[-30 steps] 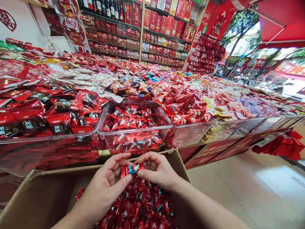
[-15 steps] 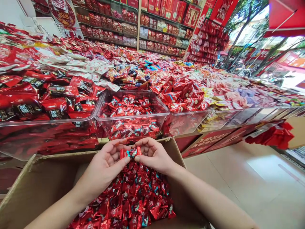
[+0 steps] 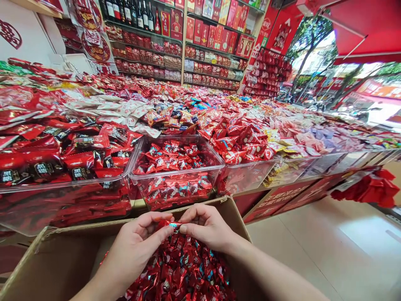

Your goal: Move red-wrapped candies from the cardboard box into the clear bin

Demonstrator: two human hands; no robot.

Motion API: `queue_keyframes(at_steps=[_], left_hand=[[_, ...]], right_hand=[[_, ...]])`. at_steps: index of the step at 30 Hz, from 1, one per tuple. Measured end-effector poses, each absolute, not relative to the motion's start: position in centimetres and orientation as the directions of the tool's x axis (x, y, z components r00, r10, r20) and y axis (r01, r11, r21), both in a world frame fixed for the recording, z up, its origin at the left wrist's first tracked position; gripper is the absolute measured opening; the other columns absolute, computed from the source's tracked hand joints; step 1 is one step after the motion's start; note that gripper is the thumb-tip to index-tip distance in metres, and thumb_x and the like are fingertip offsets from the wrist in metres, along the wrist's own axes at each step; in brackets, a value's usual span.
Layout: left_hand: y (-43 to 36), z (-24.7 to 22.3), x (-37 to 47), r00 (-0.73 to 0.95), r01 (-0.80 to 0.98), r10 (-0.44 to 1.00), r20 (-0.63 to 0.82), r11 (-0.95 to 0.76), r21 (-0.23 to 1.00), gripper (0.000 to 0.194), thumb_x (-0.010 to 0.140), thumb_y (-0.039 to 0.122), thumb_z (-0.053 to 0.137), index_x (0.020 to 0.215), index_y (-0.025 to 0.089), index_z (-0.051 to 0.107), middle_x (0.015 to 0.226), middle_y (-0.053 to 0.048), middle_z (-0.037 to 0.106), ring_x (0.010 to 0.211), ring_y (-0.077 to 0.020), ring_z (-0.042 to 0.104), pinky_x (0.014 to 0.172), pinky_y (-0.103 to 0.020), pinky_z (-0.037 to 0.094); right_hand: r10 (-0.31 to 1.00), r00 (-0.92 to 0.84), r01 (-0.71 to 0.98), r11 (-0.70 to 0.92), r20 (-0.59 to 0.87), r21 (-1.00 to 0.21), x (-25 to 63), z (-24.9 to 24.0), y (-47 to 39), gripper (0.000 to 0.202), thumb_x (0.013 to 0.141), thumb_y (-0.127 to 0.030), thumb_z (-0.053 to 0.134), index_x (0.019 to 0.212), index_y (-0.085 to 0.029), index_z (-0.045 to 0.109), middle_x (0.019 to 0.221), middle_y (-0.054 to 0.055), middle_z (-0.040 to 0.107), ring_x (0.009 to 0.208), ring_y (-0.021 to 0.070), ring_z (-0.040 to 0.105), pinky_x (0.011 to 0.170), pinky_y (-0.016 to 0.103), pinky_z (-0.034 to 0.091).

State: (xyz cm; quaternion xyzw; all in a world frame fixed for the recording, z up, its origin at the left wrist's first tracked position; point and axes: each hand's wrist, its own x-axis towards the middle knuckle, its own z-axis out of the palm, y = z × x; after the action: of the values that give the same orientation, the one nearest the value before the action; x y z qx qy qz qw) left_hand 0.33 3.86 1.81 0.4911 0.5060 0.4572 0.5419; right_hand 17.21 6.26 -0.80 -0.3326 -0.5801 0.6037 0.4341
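A small red-wrapped candy [image 3: 173, 225] with a bit of light blue on it is pinched between my two hands. My left hand [image 3: 140, 240] grips its left end between thumb and fingers. At its right end, my right hand [image 3: 206, 228] holds on with thumb and fingertips. Both hands are over a cardboard box [image 3: 62, 251], near its far wall. Below them in the box lies a heap of candies [image 3: 184, 267] in the same shiny red wrappers. Just beyond stands a clear plastic bin [image 3: 175, 169] with similar red candies inside.
Left of that bin, a clear tub holds larger red and black packets [image 3: 78, 165]. To the right, red triangular packets [image 3: 238, 142] fill another bin. Shelves [image 3: 183, 54] with bottles and red boxes stand at the back. Tiled floor [image 3: 297, 242] shows at right.
The view has tilted up, so hands, box and bins appear lower and more of the shelves shows. The candy stays between both hands and now looks turned, showing less of its printed face.
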Motion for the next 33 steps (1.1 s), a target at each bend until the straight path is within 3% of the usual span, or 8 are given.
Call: queue_keyframes(at_steps=[5, 10, 14, 20, 23, 26, 29, 33], left_hand=[[4.3, 2.3, -0.1, 0.086, -0.007, 0.985, -0.148, 0.149, 0.989, 0.015, 0.060, 0.025, 0.073, 0.074, 0.025, 0.070, 0.075, 0.004, 0.074, 0.072, -0.0147, 0.064, 0.067, -0.019, 0.050], [4.5, 2.5, -0.8, 0.124, 0.076, 0.977, -0.175, 0.167, 0.983, 0.017, 0.069, 0.033, 0.066, 0.083, 0.024, 0.070, 0.076, 0.002, 0.072, 0.069, -0.0150, 0.062, 0.063, -0.021, 0.049], [4.3, 2.2, -0.8, 0.129, -0.083, 0.963, -0.238, 0.249, 0.965, 0.027, 0.078, 0.043, 0.052, 0.090, 0.022, 0.064, 0.073, 0.000, 0.070, 0.065, -0.0155, 0.061, 0.058, -0.025, 0.049], [3.8, 1.2, 0.4, 0.139, -0.053, 0.970, -0.199, 0.208, 0.977, 0.023, 0.064, 0.032, 0.069, 0.082, 0.019, 0.063, 0.064, 0.003, 0.067, 0.061, -0.0129, 0.059, 0.059, -0.023, 0.046], [3.3, 0.8, 0.9, 0.192, -0.030, 0.955, -0.228, 0.238, 0.971, 0.023, 0.070, 0.037, 0.062, 0.085, 0.019, 0.061, 0.053, 0.003, 0.063, 0.051, -0.0133, 0.055, 0.051, -0.024, 0.044], [2.8, 0.8, 1.1, 0.234, 0.101, 0.946, -0.224, 0.206, 0.973, 0.023, 0.074, 0.037, 0.054, 0.086, 0.019, 0.060, 0.054, 0.003, 0.061, 0.055, -0.0161, 0.057, 0.056, -0.028, 0.045], [2.6, 1.0, 1.0, 0.307, 0.305, 0.932, -0.190, 0.093, 0.948, 0.019, 0.075, 0.032, 0.050, 0.085, 0.019, 0.060, 0.066, 0.000, 0.064, 0.066, -0.0187, 0.058, 0.063, -0.030, 0.045], [2.4, 1.6, 0.7, 0.390, 0.516, 0.901, -0.191, -0.042, 0.855, 0.024, 0.077, 0.031, 0.042, 0.084, 0.017, 0.061, 0.068, -0.002, 0.065, 0.065, -0.0195, 0.057, 0.060, -0.028, 0.044]], right_hand=[[0.904, -0.404, -0.104, 0.111, 0.143, -0.988, 17.4, -0.7, 6.4, 0.017, 0.064, -0.029, 0.068, 0.070, -0.015, 0.060, 0.071, 0.002, 0.061, 0.063, 0.0109, 0.054, 0.061, 0.024, 0.043], [0.870, -0.431, 0.181, 0.344, 0.240, -0.921, 17.8, 0.4, 5.9, 0.012, 0.069, -0.028, 0.062, 0.072, -0.016, 0.062, 0.067, 0.001, 0.063, 0.059, 0.0097, 0.053, 0.056, 0.021, 0.041], [0.794, -0.473, 0.295, 0.551, 0.382, -0.780, 18.5, 4.5, 5.2, 0.007, 0.072, -0.020, 0.056, 0.072, -0.016, 0.061, 0.061, -0.001, 0.058, 0.053, 0.0075, 0.048, 0.050, 0.019, 0.037], [0.735, -0.345, 0.433, 0.676, 0.583, -0.596, 18.6, 12.7, 9.0, 0.006, 0.073, -0.017, 0.053, 0.072, -0.016, 0.059, 0.065, -0.001, 0.058, 0.057, 0.0074, 0.049, 0.055, 0.020, 0.039], [0.849, -0.322, 0.572, 0.528, 0.420, -0.628, 16.8, 14.2, 13.5, 0.005, 0.067, -0.015, 0.054, 0.068, -0.013, 0.058, 0.059, 0.000, 0.056, 0.054, 0.0071, 0.048, 0.054, 0.021, 0.039], [0.941, -0.293, 0.695, 0.333, 0.172, -0.637, 14.2, 14.1, 18.1, 0.009, 0.066, -0.014, 0.054, 0.067, -0.009, 0.061, 0.056, 0.003, 0.055, 0.053, 0.0089, 0.049, 0.053, 0.023, 0.041], [0.967, -0.241, 0.753, 0.240, 0.083, -0.613, 11.5, 13.2, 21.4, 0.012, 0.068, -0.014, 0.055, 0.071, -0.004, 0.061, 0.057, 0.007, 0.056, 0.053, 0.0116, 0.052, 0.052, 0.026, 0.043], [0.978, -0.210, 0.814, 0.176, 0.002, -0.554, 9.2, 11.6, 23.5, 0.011, 0.069, -0.011, 0.055, 0.073, -0.003, 0.061, 0.058, 0.009, 0.058, 0.054, 0.0121, 0.054, 0.051, 0.026, 0.045]])
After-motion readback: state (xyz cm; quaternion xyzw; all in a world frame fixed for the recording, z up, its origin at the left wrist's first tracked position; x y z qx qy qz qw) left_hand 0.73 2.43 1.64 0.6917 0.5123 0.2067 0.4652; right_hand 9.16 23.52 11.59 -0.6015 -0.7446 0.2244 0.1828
